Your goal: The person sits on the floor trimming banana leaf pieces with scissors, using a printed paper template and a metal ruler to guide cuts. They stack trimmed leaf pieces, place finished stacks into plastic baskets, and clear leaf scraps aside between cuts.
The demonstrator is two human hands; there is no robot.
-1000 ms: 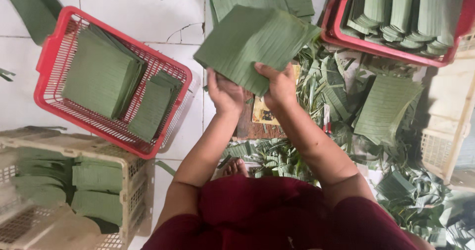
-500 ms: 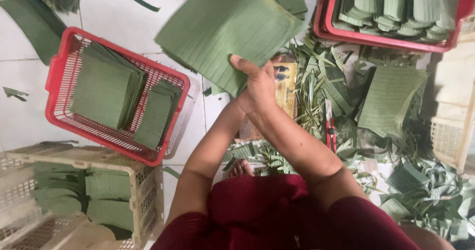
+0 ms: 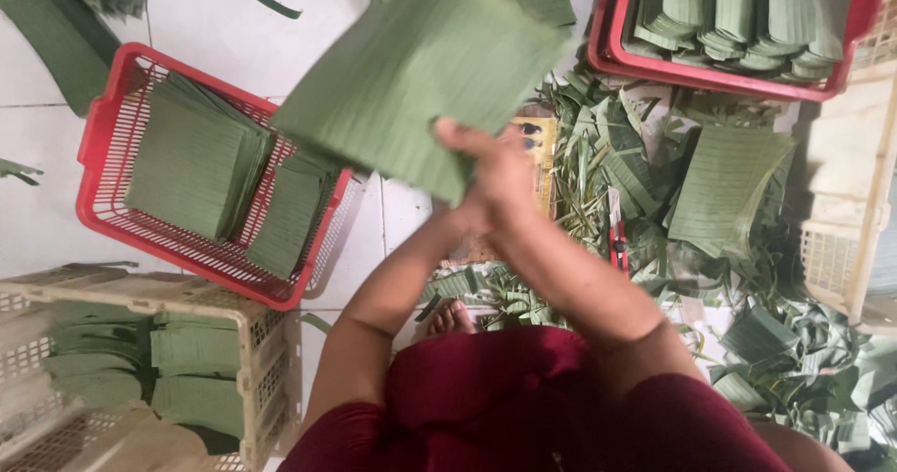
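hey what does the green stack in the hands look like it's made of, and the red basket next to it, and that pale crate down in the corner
Green stack, gripped by the right hand: probably banana leaf cut into sheets; matte, with fine parallel ribs and flexible edges.
Red basket: looks like moulded plastic; slightly glossy, with a uniform lattice wall and thick rim.
Pale crate: likely plastic too; dull cream, with a perforated grid side.

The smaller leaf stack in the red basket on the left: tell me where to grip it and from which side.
Grip the smaller leaf stack at its near short end, coming from above on the right. That end sits close to the red basket wall, free of the bigger stack overlapping its far corner.
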